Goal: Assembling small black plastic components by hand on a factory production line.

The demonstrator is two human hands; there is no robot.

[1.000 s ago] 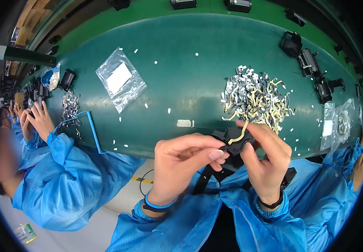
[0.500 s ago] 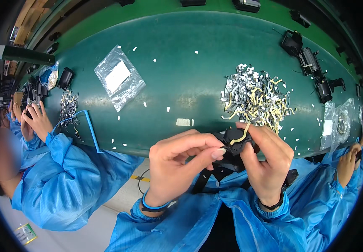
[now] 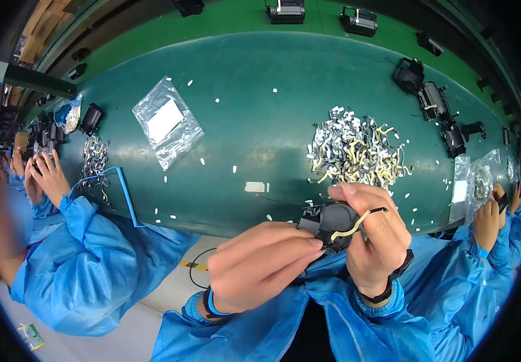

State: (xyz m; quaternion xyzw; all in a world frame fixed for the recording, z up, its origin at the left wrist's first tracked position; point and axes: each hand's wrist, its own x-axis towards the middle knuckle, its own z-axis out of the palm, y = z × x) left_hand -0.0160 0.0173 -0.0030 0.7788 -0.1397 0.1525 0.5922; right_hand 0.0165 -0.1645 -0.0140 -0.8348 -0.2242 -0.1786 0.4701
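Left hand [image 3: 260,263] and right hand [image 3: 381,232] grasp a black part [image 3: 334,216]. Its yellow strip [image 3: 355,227] slants lengthwise rightward and away.

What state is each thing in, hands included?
Left hand: fingers closed against the black part
Right hand: gripping the black part
Black part: held up between both hands
Yellow strip: bent, dark end sticking out
Strip pile: loose, tangled
Clear bag: lying flat; sealed or not, can't tell
Black units at right: unheld
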